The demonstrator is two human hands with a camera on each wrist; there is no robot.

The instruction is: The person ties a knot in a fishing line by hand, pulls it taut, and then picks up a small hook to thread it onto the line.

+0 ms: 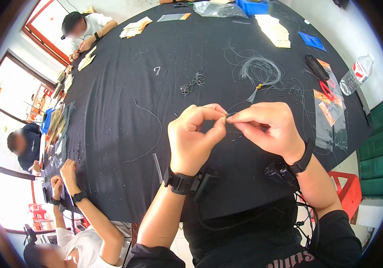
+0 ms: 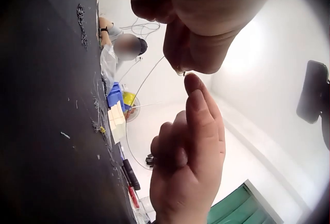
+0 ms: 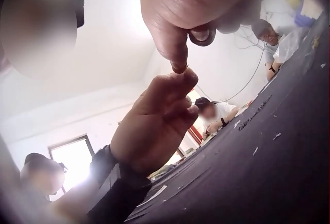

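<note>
I count one coiled grey line bundle (image 1: 261, 71), one dark tangled pile (image 1: 193, 83) and, by the worktop's (image 1: 111, 111) right edge, one clear plastic bottle (image 1: 357, 76).

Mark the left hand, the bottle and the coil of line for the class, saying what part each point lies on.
Left hand (image 1: 192, 138): head view, on the middle of the hand, near the thumb's base.
Bottle (image 1: 358, 73): head view, on its label.
Coil (image 1: 260, 71): head view, on its looped strands.
</note>
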